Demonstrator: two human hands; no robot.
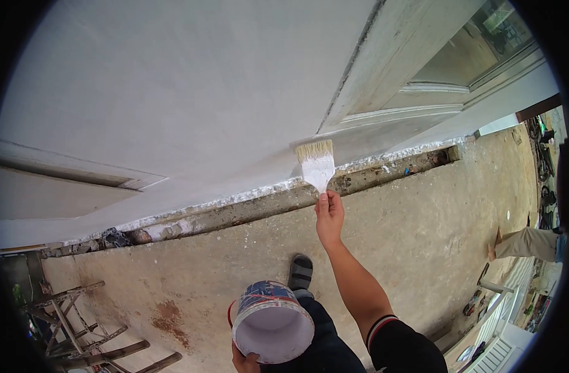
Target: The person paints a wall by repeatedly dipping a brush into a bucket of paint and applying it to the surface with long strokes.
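Note:
My right hand (330,217) is closed around the handle end of a wide paintbrush (317,166). White paint covers the brush's body, and its pale bristles point up against the lower part of the white wall (204,93), close to the door frame's lower corner. Low at my left side, my left hand (245,359) grips the rim of a paint bucket (275,332), thumb over the edge. The bucket is tilted so its whitish inside shows; a printed blue label and a red handle are on its outside.
A narrow gutter (247,213) with debris runs along the wall's foot. A wooden frame (67,323) stands at lower left. My sandalled foot (300,272) is on the concrete floor (409,248). Another person's leg (523,244) and a white bench (505,323) are at right.

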